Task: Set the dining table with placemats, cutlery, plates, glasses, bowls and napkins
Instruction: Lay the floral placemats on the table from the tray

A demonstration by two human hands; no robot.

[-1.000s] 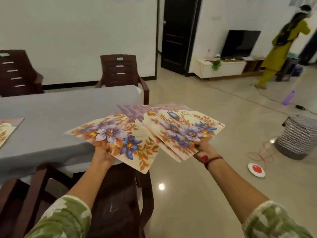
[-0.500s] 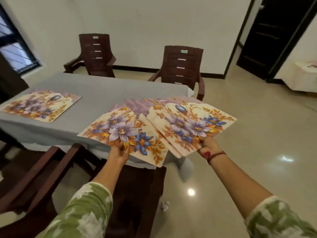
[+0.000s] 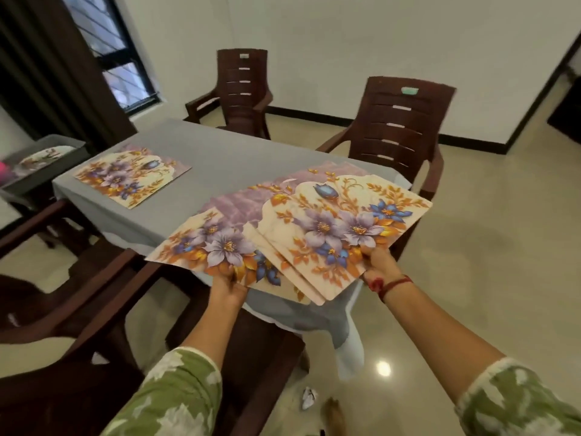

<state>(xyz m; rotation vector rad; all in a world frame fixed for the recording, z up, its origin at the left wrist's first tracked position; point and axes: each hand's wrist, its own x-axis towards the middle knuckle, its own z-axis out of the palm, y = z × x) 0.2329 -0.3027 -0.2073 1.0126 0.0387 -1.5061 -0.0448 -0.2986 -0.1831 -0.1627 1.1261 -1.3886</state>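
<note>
Gripping placemats (image 3: 330, 221), left hand (image 3: 228, 286), right hand (image 3: 377, 265) — floral piece (image 3: 41, 157) in tub (image 3: 67, 143).

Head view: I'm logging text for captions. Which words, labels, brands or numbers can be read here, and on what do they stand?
No text can be read.
Green sticker on the right-hand chair: too blurred to read.
Pale sticker on the chair by the window: too small and blurred.
Held placemats and laid placemat: flower print, no lettering seen.
</note>
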